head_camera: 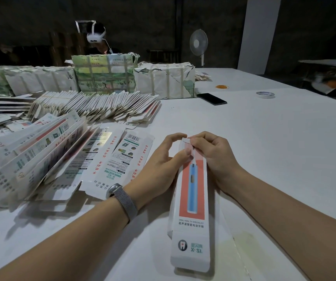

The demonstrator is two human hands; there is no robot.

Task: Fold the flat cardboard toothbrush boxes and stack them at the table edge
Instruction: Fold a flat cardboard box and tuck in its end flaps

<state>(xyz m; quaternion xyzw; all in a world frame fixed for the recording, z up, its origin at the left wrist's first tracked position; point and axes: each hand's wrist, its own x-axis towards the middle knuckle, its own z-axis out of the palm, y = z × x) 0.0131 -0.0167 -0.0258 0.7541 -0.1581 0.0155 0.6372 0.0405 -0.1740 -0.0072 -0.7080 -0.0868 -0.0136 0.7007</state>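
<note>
Closing the far end flap looks to be the step in hand: the toothbrush box [191,201] lies lengthwise on the white table [274,138], between the forearms, its near end close to the table's near edge. The left hand [169,159] curls round the box's left side, thumb pressed on the top face and forefinger arched over the far end. The right hand [213,153] is closed in a pinch on the small rounded flap at that end, its other fingers folded against the box's right side.

The next move, as I judge it, calls for tucking that flap into the mouth of the box while the left hand keeps the walls square; the thin card could buckle if pushed askew. The near end appears unclosed, though I cannot tell for certain.

The box is long and narrow, white, with a coral panel showing a blue toothbrush, and a tooth logo near its near end.

To the left, flat unfolded boxes [120,159] lie fanned out, with a denser row of flat boxes [96,106] beyond them. No stack of folded boxes shows at any table edge.
</note>
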